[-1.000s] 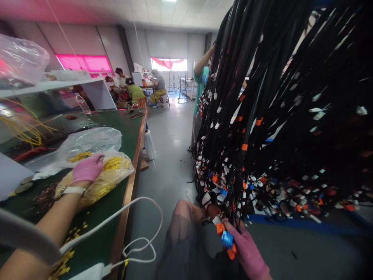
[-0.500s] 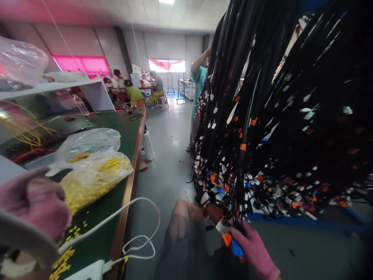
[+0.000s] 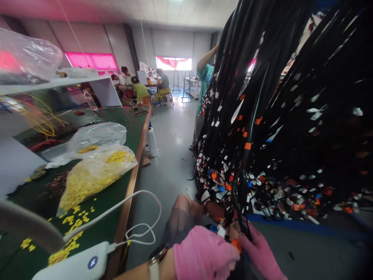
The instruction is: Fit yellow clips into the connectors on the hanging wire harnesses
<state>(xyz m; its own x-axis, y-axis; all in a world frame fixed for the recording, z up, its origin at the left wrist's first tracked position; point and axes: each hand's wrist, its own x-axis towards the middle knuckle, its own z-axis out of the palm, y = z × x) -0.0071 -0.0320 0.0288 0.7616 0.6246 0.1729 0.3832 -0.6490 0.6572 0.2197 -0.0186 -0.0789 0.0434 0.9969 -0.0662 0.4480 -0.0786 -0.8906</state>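
My right hand (image 3: 260, 249), in a pink glove, is closed round the lower end of a black wire harness (image 3: 243, 194) that hangs in front of me. White, blue and orange connectors (image 3: 236, 245) stick out beside its fingers. My left hand (image 3: 205, 254), gloved in pink with bare fingertips and a watch at the wrist, is close to these connectors. Its fingers are curled shut; whatever they hold is hidden. Small yellow pieces (image 3: 70, 245) lie loose on the green tabletop, below a clear bag (image 3: 90, 182) full of the same pieces.
A dense curtain of black harnesses (image 3: 320, 116) hangs on the right above a blue frame bar (image 3: 291, 227). A white power bank (image 3: 78, 264) with a white cable (image 3: 116, 212) lies at the table edge. A person in a teal shirt (image 3: 205, 76) stands behind the harnesses; others sit farther back.
My left hand has moved from above the table at the left across to the connectors by my right hand. My right hand keeps its hold on the harness. The view has shifted slightly left.
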